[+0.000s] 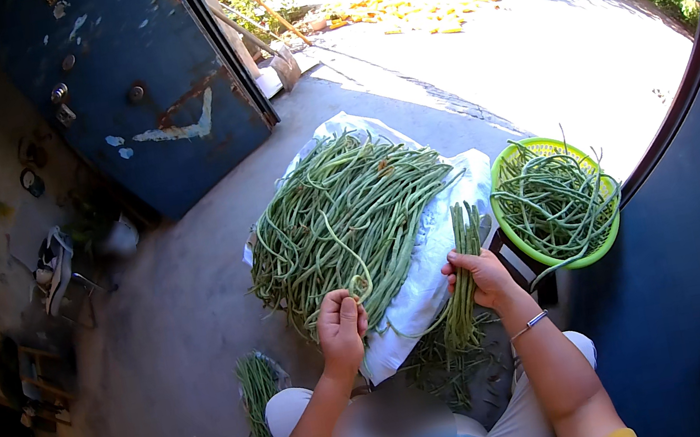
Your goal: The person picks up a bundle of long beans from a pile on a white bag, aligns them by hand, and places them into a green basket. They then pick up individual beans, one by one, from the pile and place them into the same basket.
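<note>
A large heap of green yardlong beans (346, 219) lies on a white plastic sack (418, 295) in front of me. At the heap's near edge, my left hand (342, 335) is closed, pinching a pale, curled yardlong bean (346, 251) between thumb and fingers. My right hand (485, 279) wraps round an upright bundle of yardlong beans (461, 316), right of the sack. Beyond that hand, a bright green basket (517, 248) holds more loose beans (555, 198). Bean scraps (451, 377) lie low between my knees.
Another bunch of beans (258, 400) rests on the concrete floor by my left knee. A blue metal door (134, 88) stands at the far left, another blue panel (680, 256) at right. A shovel (285, 67) leans by the doorway. Yellow-orange cobs (417, 11) are spread on the sunlit yard.
</note>
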{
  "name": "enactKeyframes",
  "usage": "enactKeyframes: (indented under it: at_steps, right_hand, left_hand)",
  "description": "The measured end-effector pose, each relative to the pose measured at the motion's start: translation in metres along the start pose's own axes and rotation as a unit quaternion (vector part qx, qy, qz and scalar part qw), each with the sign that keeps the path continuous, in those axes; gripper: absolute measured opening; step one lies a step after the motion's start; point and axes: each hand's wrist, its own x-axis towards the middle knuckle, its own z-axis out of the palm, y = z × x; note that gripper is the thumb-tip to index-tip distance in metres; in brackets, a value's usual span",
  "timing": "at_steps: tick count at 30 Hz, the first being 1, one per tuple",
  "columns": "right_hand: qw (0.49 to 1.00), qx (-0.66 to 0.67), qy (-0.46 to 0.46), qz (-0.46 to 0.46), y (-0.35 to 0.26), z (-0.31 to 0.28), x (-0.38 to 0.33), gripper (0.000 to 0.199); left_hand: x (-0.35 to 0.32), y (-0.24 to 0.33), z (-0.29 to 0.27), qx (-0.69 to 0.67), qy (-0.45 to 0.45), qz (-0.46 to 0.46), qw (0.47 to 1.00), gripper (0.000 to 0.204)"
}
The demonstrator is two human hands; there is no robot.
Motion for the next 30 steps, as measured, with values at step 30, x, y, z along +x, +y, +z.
enactKeyframes:
  at_steps: [30]
  right_hand:
    - [0.978, 0.076, 0.015, -0.192, -0.027, -0.002, -0.005, 0.011]
  left_hand:
    - [0.028, -0.084, 0.015, 0.169, -0.116, -0.067, 0.976, 0.017]
